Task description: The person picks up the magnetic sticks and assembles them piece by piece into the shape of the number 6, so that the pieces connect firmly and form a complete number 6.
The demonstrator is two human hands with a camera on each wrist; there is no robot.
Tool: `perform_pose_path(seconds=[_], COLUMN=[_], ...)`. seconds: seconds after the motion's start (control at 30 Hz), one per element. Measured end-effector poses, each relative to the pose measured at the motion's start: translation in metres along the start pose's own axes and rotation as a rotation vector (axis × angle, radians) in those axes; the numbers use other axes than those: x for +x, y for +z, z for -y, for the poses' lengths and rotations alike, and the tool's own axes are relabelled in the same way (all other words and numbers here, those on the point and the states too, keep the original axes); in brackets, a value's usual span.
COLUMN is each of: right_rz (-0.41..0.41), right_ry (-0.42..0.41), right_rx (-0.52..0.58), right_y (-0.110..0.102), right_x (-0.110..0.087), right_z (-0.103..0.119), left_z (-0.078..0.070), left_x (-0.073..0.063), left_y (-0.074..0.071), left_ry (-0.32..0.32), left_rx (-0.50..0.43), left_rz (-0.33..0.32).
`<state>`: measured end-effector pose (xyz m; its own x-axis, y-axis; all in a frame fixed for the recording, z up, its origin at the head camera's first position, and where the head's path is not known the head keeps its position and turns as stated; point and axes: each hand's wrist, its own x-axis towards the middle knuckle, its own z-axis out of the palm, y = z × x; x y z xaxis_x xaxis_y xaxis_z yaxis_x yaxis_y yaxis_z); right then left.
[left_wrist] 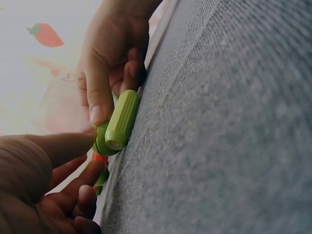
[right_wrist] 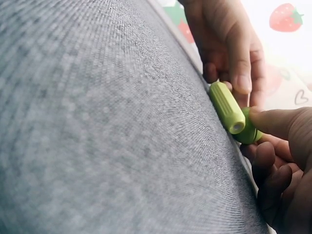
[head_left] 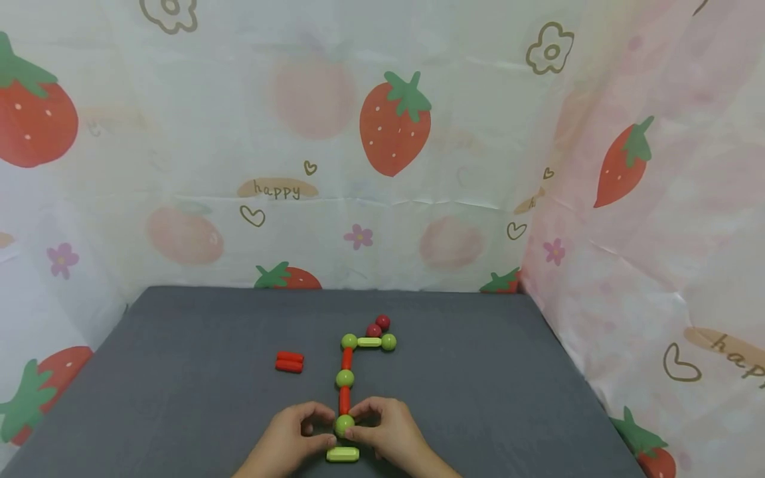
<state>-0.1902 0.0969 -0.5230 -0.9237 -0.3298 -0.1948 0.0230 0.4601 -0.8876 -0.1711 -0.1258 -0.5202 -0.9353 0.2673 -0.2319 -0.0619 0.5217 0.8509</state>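
Observation:
On the grey table a chain of green balls and short rods runs toward me. Its nearest green ball is pinched between the thumb and fingers of my right hand. My left hand curves around the other side, thumb and index finger spread close beside that ball. A red rod joins it to the middle green ball. Just on my side of the pinched ball lies a loose yellow-green ribbed rod, also close up in the left wrist view and the right wrist view.
Farther up, another red rod leads to a green corner ball. From there a yellow-green rod runs right to an end ball. Behind it sit two dark red balls. Two red rods lie at left.

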Motion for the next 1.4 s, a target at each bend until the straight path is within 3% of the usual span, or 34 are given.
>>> perform_pose_path(seconds=[0.33,0.67,0.93,1.23,1.4], right_rz=[0.0,0.025,0.048,0.317,0.366], right_ry=[-0.012,-0.023,-0.116,-0.277,-0.292], right_rx=[-0.013,-0.025,-0.18,-0.188,-0.208], right_y=[-0.001,-0.001,-0.012,-0.023,-0.021], right_x=[-0.001,-0.004,-0.006,-0.012,-0.013], right_z=[0.0,0.003,0.006,0.007,0.007], left_z=[-0.001,-0.001,-0.001,0.0,0.001], left_x=[0.007,0.009,0.008,0.007,0.007], left_y=[0.006,0.01,0.011,0.007,0.006], left_ry=[0.042,0.038,0.068,0.071,0.064], left_rx=[0.033,0.059,0.067,0.088,0.098], left_rz=[-0.011,-0.022,-0.027,-0.035,-0.04])
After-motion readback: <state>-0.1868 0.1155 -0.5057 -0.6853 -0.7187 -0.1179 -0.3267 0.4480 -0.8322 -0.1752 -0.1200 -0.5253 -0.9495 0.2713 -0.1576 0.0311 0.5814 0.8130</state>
